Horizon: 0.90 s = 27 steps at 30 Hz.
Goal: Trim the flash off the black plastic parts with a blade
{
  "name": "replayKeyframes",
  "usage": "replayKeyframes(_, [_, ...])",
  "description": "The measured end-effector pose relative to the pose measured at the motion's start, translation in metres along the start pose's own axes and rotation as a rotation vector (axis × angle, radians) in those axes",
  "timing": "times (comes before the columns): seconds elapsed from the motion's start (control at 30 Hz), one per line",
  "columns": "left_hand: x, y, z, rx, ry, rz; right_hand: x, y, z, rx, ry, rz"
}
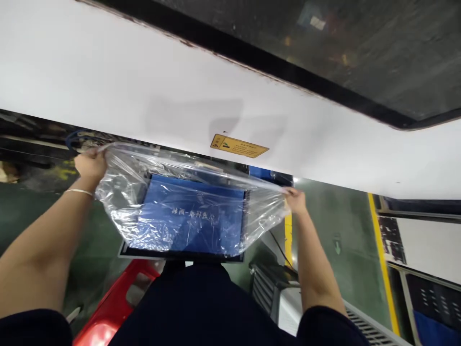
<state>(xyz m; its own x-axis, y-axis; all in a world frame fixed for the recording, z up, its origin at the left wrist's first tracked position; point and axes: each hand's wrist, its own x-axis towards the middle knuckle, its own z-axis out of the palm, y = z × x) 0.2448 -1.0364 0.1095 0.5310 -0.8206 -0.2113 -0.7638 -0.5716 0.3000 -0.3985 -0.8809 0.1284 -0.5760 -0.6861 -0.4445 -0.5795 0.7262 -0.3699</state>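
Both arms reach forward from the dark navy-clad torso [201, 307], with the hands held well apart. The bare left forearm [46, 240] slants up and inward from a short dark navy sleeve [36, 327], a thin white band [79, 191] circling its wrist. At its end the bare left hand [90, 164] is curled, its fingers drawn in. The bare right forearm [317, 259] leans inward from the matching right sleeve [329, 327], and the bare right hand [296, 199], lower in view, is closed in a pinch, fingers pointing inward.
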Motion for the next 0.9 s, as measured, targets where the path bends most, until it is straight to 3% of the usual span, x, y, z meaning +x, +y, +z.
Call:
replayKeyframes(0.1, [-0.034, -0.03, -0.027, -0.006, 0.047, 0.082, -0.052, 0.013, -0.046, -0.116, 0.049, 0.048])
replayKeyframes(0.17, [-0.08, -0.054, -0.023, 0.001, 0.134, 0.169, -0.091, 0.01, -0.045, -0.223, 0.104, 0.009])
replayKeyframes(0.2, [-0.108, -0.065, -0.013, 0.003, 0.186, 0.238, -0.108, 0.003, -0.032, -0.322, 0.137, -0.098])
replayKeyframes(0.23, [-0.137, -0.073, 0.002, 0.019, 0.176, 0.412, -0.124, -0.009, -0.013, -0.404, 0.12, -0.245])
replayKeyframes(0.3, [-0.193, -0.079, 0.041, 0.028, -0.048, 0.653, -0.144, -0.043, 0.039, -0.461, -0.025, -0.517])
replayKeyframes(0.37, [-0.233, -0.073, 0.083, 0.053, -0.304, 0.875, -0.149, -0.082, 0.091, -0.446, -0.171, -0.675])
replayKeyframes(0.47, [-0.247, -0.047, 0.134, 0.118, -0.506, 1.001, -0.137, -0.127, 0.138, -0.445, -0.281, -0.608])
replayKeyframes(0.57, [-0.221, -0.02, 0.16, 0.161, -0.596, 0.99, -0.139, -0.137, 0.144, -0.439, -0.242, -0.538])
replayKeyframes(0.67, [-0.191, -0.004, 0.168, 0.144, -0.631, 0.957, -0.185, -0.11, 0.15, -0.427, -0.272, -0.507])
replayKeyframes(0.77, [-0.18, -0.001, 0.167, 0.089, -0.639, 0.947, -0.251, -0.054, 0.171, -0.438, -0.469, -0.438])
replayKeyframes(0.83, [-0.186, -0.01, 0.162, 0.052, -0.638, 0.925, -0.281, -0.012, 0.181, -0.434, -0.558, -0.352])
replayKeyframes(0.9, [-0.2, -0.034, 0.151, 0.018, -0.633, 0.886, -0.288, 0.025, 0.177, -0.433, -0.581, -0.227])
